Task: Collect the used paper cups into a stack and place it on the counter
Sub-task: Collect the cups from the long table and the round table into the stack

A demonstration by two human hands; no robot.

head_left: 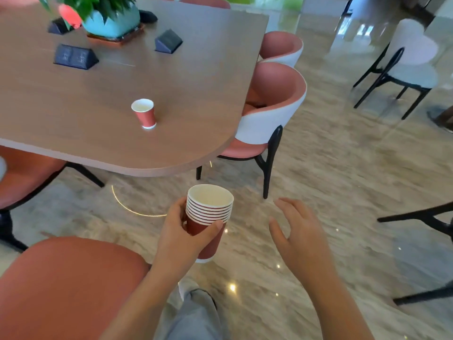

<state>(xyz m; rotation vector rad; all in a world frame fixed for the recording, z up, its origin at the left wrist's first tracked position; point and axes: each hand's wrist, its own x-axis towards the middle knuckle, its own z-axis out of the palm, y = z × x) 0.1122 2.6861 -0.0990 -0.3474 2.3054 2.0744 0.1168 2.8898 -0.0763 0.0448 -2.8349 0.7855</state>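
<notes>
My left hand (180,231) grips a stack of several red paper cups (208,217) with white rims, held upright over the floor in front of me. My right hand (297,231) hovers to the right of the stack, fingers spread, holding nothing. One single red paper cup (144,114) with a white inside stands upright on the wooden table (171,99), near its rounded near end, well beyond both hands. No counter is in view.
A teal plant pot (112,23) and several black triangular boxes (76,57) sit on the table's far part. Red and white chairs (267,114) line the table's right side; a red chair back (71,278) is at my lower left. A white chair (409,67) stands on the marble floor.
</notes>
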